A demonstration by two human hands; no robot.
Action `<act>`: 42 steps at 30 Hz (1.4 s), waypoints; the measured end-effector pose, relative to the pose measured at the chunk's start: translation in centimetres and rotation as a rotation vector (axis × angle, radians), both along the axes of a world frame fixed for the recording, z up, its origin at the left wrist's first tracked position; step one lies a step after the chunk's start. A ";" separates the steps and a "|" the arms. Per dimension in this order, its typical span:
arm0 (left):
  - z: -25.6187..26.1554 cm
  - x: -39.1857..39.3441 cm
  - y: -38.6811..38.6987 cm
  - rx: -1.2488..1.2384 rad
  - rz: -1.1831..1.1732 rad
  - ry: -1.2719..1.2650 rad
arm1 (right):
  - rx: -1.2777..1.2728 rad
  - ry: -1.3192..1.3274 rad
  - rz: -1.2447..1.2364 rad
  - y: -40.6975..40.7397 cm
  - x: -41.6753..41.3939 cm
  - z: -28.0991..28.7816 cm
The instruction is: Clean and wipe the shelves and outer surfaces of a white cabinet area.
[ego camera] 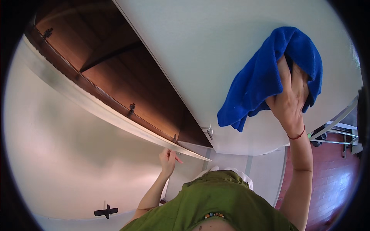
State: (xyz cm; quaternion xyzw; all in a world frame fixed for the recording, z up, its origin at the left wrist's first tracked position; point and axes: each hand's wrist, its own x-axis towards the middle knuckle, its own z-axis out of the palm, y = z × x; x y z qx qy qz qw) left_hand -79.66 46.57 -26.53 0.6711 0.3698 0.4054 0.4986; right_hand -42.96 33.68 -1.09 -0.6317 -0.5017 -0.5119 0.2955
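My right hand (290,95) lies on a blue cloth (251,83), its fingers partly under the folds, against a pale cabinet door (196,52) on the right. At the lower centre, my left hand (169,161) grips the edge of an open white cabinet door (115,127) with curled fingers. Between the two doors shows the dark brown wooden interior (138,78) of the cabinet. A small metal handle (210,132) is fixed near the corner of the right door.
Dark hinges (132,108) line the cabinet's edge, and a divider (111,55) stands inside. A black cross-shaped fitting (106,211) is at lower left. Reddish flooring (332,173) and a metal-framed rack (344,138) lie at right.
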 end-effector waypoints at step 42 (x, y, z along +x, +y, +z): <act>1.6 5.0 0.6 0.014 -0.014 -0.127 | -0.653 0.221 1.110 -0.9 -11.5 -26.3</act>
